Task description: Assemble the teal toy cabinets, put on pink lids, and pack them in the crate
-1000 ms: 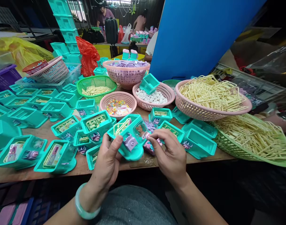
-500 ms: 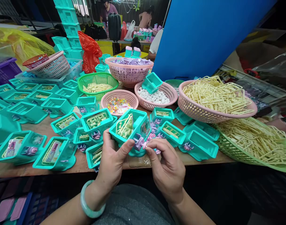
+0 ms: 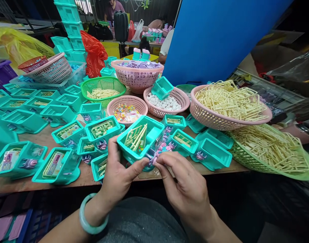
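Observation:
My left hand [image 3: 121,168] grips a teal plastic box [image 3: 154,130] by its near left side, thumb at its front corner. Cream plastic frame pieces [image 3: 136,136] lie inside the box. At its front sits a small purple plastic part [image 3: 151,154], close to the left thumb. Between thumb and forefinger, my right hand [image 3: 182,182] pinches a small pinkish-purple piece [image 3: 155,160] against that part. The fingers partly hide this piece. Just behind the fingertips lie loose pink, blue and purple rosette pieces [image 3: 166,147].
Several similar teal boxes [image 3: 55,165] cover the table to the left. Behind stand a pink basket of white pieces [image 3: 167,113], a green basket [image 3: 104,98] and a pink basket of cream frames [image 3: 230,125]. A blue panel [image 3: 220,37] rises behind; people are in the background.
The held box has tilted, and the cream pieces inside have shifted. My right wrist has turned, with its fingertips slightly lower and left at the box's front. The whole view has shifted a little.

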A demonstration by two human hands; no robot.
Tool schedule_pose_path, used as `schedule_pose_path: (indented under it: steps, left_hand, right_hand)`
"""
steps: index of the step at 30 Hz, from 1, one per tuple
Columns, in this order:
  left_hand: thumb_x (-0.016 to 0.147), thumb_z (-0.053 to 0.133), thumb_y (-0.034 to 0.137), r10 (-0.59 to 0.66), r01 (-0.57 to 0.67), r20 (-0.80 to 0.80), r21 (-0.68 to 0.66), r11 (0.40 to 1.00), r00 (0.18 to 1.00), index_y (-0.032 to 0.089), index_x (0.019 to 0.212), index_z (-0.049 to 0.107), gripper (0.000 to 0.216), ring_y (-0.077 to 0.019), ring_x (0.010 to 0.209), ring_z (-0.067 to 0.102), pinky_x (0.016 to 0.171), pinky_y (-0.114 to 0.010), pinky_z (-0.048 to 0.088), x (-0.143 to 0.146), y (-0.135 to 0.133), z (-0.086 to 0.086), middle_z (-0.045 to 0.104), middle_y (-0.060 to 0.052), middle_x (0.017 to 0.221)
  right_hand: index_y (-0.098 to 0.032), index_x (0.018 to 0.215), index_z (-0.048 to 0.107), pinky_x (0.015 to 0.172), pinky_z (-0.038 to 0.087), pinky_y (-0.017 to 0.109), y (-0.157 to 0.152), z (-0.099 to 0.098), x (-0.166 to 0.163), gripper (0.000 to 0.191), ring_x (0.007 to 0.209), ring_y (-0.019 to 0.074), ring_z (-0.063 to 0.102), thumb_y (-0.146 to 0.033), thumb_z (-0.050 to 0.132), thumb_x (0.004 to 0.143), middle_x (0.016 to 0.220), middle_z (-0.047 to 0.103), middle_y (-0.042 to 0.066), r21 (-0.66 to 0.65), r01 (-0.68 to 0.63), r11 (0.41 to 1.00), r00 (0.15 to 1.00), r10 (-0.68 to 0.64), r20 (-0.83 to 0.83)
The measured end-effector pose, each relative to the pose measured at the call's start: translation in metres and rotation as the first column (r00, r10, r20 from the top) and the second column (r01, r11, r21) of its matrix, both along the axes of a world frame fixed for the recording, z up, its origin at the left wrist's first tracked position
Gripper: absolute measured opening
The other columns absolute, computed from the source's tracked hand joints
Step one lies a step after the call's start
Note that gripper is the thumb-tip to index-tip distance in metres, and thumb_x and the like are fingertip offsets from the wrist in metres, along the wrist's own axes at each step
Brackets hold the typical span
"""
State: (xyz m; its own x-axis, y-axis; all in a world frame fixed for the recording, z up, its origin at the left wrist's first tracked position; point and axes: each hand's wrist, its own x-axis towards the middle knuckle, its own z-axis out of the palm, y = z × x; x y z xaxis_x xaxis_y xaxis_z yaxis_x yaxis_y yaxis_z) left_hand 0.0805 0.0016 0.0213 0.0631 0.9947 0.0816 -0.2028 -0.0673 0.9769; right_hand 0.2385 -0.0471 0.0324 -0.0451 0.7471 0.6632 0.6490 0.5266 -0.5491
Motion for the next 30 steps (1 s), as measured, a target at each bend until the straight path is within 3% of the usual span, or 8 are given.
schedule_pose_path:
  steps: [5,8,11,14,18,23,26,30]
  left_hand:
    - [0.075,0.090,0.036,0.037,-0.034,-0.060,0.051,0.998,0.997,0.031,0.120,0.050,0.060,-0.0225,0.113,0.064,0.098,-0.032,0.051,-0.001,-0.001,-0.007,0.067,-0.001,0.119]
    - [0.077,0.089,0.036,-0.032,0.032,-0.022,0.026,0.999,0.999,0.031,0.122,0.050,0.060,-0.0220,0.112,0.065,0.097,-0.032,0.053,-0.004,0.003,-0.010,0.067,-0.002,0.121]
    - [0.075,0.090,0.035,-0.141,0.141,0.001,0.004,0.990,0.990,0.031,0.126,0.051,0.064,-0.0254,0.119,0.064,0.102,-0.037,0.051,-0.010,0.008,-0.012,0.066,-0.004,0.128]
    - [0.073,0.091,0.034,-0.250,0.250,-0.078,-0.009,0.968,0.965,0.030,0.129,0.053,0.068,-0.0291,0.120,0.063,0.104,-0.041,0.051,-0.017,0.009,-0.011,0.065,-0.006,0.129]
    - [0.073,0.091,0.035,-0.295,0.306,-0.215,0.020,0.952,0.931,0.033,0.134,0.054,0.071,-0.0318,0.121,0.061,0.103,-0.043,0.051,-0.024,0.005,-0.009,0.064,-0.007,0.133]
    - [0.073,0.090,0.038,-0.284,0.313,-0.317,0.046,0.949,0.905,0.033,0.137,0.055,0.074,-0.0335,0.123,0.060,0.107,-0.046,0.048,-0.032,0.007,-0.012,0.065,-0.007,0.133]
    - [0.071,0.091,0.038,-0.303,0.334,-0.330,0.040,0.942,0.894,0.033,0.140,0.053,0.079,-0.0342,0.126,0.058,0.108,-0.046,0.047,-0.037,0.010,-0.017,0.063,-0.007,0.137]
    - [0.073,0.090,0.041,-0.368,0.365,-0.167,-0.048,0.930,0.915,0.031,0.137,0.051,0.076,-0.0333,0.125,0.061,0.106,-0.045,0.051,-0.039,0.012,-0.021,0.063,-0.007,0.135]
  right_hand:
    - [-0.024,0.094,0.064,0.070,0.060,0.028,0.002,-0.015,-0.010,0.013,0.078,0.0163,0.069,-0.012,0.061,0.098,0.085,0.070,0.001,-0.155,0.052,0.987,0.973,-0.085,-0.216]
    - [-0.024,0.095,0.064,0.074,0.058,0.029,0.003,-0.014,-0.004,0.009,0.082,0.0162,0.067,-0.016,0.065,0.097,0.087,0.068,0.000,-0.161,-0.027,0.987,0.969,-0.014,-0.246]
    - [-0.027,0.110,0.066,0.084,0.055,0.038,0.013,0.001,0.012,0.014,0.094,0.0200,0.065,-0.020,0.067,0.097,0.100,0.066,0.004,-0.045,-0.018,0.999,0.990,0.011,-0.137]
    - [-0.028,0.114,0.068,0.087,0.052,0.042,0.035,0.021,0.028,0.018,0.099,0.0225,0.063,-0.019,0.064,0.099,0.105,0.067,0.005,0.055,-0.039,0.998,0.993,0.032,0.111]
    - [-0.024,0.101,0.070,0.084,0.048,0.042,0.065,0.032,0.032,0.009,0.091,0.0236,0.062,-0.024,0.061,0.101,0.094,0.073,0.004,-0.010,-0.176,0.984,0.886,0.163,0.435]
    - [-0.019,0.096,0.068,0.084,0.045,0.039,0.071,0.039,0.022,0.018,0.087,0.0221,0.059,-0.017,0.051,0.103,0.093,0.072,0.005,-0.019,-0.259,0.966,0.822,0.231,0.520]
    - [-0.016,0.089,0.067,0.090,0.044,0.041,0.069,0.048,0.018,0.027,0.085,0.0225,0.056,-0.011,0.045,0.103,0.084,0.069,0.006,-0.030,-0.289,0.957,0.734,0.242,0.635]
    - [-0.013,0.091,0.070,0.082,0.047,0.037,0.071,0.055,0.022,0.026,0.087,0.0216,0.057,-0.011,0.047,0.104,0.086,0.070,0.008,-0.113,-0.371,0.922,0.718,0.362,0.594]
